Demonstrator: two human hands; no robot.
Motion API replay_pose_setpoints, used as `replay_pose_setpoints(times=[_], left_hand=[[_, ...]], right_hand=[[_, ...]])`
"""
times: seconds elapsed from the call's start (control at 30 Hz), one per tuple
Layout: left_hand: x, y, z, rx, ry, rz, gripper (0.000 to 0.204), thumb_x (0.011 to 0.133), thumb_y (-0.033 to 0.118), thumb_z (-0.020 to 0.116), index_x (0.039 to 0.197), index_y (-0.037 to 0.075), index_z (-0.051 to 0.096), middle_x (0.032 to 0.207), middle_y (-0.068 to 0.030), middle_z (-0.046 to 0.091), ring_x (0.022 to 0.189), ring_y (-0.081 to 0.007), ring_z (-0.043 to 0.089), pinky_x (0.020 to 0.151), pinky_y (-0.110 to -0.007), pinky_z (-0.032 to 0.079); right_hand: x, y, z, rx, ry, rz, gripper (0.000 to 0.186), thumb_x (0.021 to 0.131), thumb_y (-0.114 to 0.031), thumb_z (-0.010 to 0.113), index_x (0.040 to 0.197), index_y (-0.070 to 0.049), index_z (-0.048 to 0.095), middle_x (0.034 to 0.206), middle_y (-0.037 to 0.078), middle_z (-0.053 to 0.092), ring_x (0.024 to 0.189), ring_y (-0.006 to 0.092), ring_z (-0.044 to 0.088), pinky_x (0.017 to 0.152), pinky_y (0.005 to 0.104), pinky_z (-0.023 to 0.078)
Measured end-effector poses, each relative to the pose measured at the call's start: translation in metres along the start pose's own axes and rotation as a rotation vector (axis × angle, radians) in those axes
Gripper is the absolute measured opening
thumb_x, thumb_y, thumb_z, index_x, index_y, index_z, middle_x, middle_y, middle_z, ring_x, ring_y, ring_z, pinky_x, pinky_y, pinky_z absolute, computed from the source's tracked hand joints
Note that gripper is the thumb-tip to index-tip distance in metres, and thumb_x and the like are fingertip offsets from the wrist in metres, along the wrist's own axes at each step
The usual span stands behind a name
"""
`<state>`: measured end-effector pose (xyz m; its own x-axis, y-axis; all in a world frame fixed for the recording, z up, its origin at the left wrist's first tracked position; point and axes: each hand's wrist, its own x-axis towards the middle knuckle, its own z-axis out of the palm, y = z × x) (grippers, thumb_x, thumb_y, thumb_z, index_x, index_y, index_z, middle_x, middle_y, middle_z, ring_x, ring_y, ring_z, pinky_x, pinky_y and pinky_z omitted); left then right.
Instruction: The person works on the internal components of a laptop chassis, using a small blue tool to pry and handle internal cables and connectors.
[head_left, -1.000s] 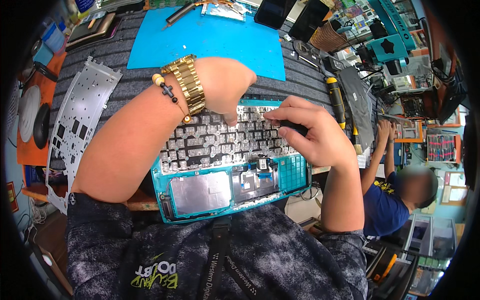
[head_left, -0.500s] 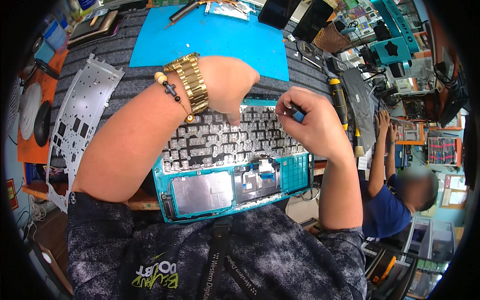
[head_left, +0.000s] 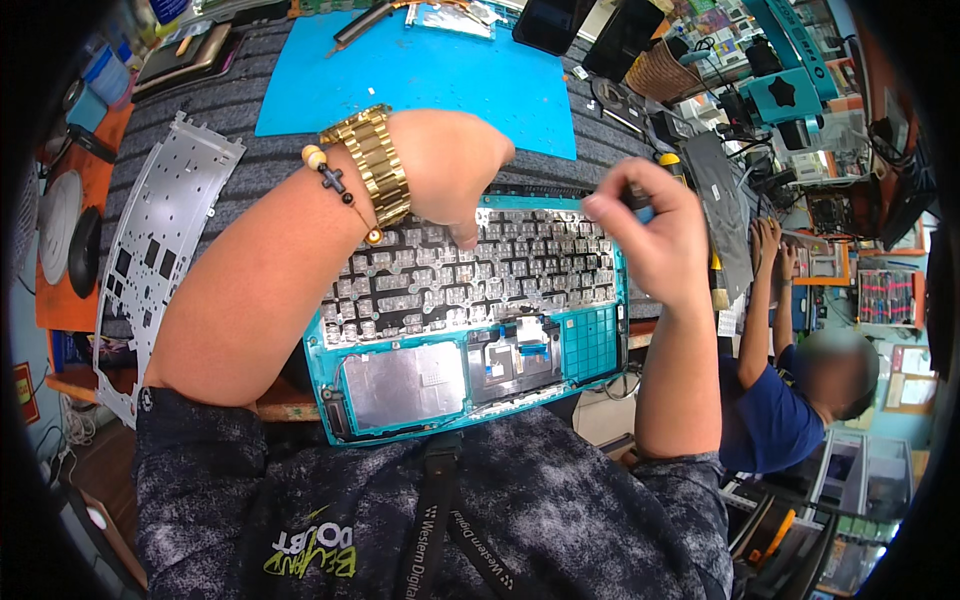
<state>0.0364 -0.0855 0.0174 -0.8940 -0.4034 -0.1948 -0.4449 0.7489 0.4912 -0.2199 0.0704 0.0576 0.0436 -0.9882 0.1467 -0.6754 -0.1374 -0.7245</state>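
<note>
A metal plate (head_left: 160, 240) lies at the table's (head_left: 240, 110) left. The left hand (head_left: 450, 170), fingers curled, presses down on the teal laptop shell (head_left: 470, 320) at the near table edge. The right hand (head_left: 655, 235) hovers raised above its right side, pinching a small dark tool (head_left: 637, 197).

I see a crowded repair workshop. The workbench (head_left: 200, 110) has a grey ribbed cover, and a blue mat (head_left: 420, 80) lies on its far part. At the left stands an orange shelf (head_left: 60, 300) — round dark things rest on it. At the right, shelves (head_left: 890, 290) carry many small parts and tools — a person in a blue shirt (head_left: 770, 420) sits below them. Light is bright and even.
</note>
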Motion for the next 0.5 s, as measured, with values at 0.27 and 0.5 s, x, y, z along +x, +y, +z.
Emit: replay_pose_setpoints(times=[0.27, 0.5], left_hand=[[-0.003, -0.002, -0.002, -0.001, 0.018, -0.011, 0.077, 0.075, 0.035, 0.116, 0.127, -0.004, 0.075, 0.119, -0.0223, 0.085, 0.113, -0.0442, 0.083, 0.096, -0.053, 0.066], [-0.004, -0.005, -0.003, -0.046, 0.002, -0.024, 0.075, 0.073, 0.034, 0.116, 0.122, -0.002, 0.073, 0.114, -0.0208, 0.084, 0.107, -0.0429, 0.082, 0.090, -0.053, 0.066]], right_hand=[[-0.020, 0.061, -0.025, 0.594, 0.506, -0.155, 0.040, 0.129, -0.032, 0.071, 0.102, -0.002, 0.066, 0.078, 0.005, 0.057, 0.063, 0.0140, 0.051, 0.057, 0.0315, 0.041], [-0.036, 0.106, -0.021, 0.545, 0.663, -0.246, 0.060, 0.128, -0.052, 0.071, 0.091, -0.007, 0.056, 0.069, 0.006, 0.052, 0.053, 0.0184, 0.052, 0.049, 0.0368, 0.044]])
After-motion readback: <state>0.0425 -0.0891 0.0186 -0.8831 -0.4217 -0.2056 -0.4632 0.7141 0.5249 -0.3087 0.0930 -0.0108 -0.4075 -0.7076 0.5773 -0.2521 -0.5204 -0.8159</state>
